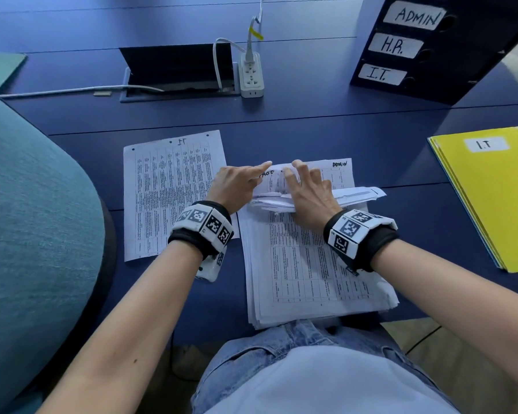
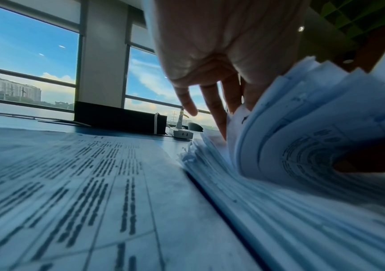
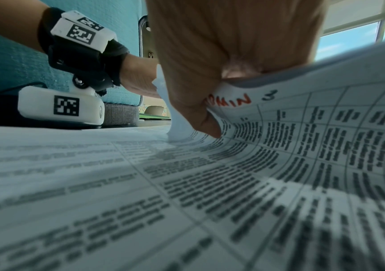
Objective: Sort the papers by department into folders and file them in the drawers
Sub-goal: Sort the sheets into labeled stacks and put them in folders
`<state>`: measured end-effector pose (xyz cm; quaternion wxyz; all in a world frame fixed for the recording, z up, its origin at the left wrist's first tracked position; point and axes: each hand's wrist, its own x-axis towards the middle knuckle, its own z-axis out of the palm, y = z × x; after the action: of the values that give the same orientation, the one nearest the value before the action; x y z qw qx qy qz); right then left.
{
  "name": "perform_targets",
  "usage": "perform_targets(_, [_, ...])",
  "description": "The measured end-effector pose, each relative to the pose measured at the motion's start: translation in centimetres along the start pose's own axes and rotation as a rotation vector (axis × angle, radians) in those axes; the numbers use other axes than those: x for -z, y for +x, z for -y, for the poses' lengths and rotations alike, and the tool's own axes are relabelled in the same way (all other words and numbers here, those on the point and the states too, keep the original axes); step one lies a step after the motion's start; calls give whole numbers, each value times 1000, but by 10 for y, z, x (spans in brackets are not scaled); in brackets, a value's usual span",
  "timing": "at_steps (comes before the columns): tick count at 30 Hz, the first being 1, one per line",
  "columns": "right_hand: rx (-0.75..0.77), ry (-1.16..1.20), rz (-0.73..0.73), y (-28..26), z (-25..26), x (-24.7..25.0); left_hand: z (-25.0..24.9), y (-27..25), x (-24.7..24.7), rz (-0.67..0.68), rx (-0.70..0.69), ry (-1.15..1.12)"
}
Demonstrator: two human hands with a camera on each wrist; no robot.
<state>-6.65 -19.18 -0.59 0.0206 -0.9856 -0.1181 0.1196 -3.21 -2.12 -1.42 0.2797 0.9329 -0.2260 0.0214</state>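
Head view: thick white printed paper stack (image 1: 311, 264) mid-desk, far edges curled back under right hand (image 1: 311, 194), left hand (image 1: 237, 183) loose-fingered, riffling corners. Best fanned slowly, reading each department mark.

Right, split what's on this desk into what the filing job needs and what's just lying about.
Part of the job:
paper stack, its top sheets folded back under the right hand, left hand at the far edge
loose sheet marked IT
yellow IT folder
drawer unit labelled ADMIN, H.R., I.T.

Lying about:
power strip
open cable hatch
white cable
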Motion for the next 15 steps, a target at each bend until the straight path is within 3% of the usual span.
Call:
perform_targets(10, [11,-50,-32,-2,-1,2,1,3,-1,66,134,-147])
perform_targets(14, [38,-221,-267,-6,0,-2,-3,4,3,142,202,-286])
perform_targets(15, [66,-213,-258,-7,2,1,-3,4,4,150,217,-331])
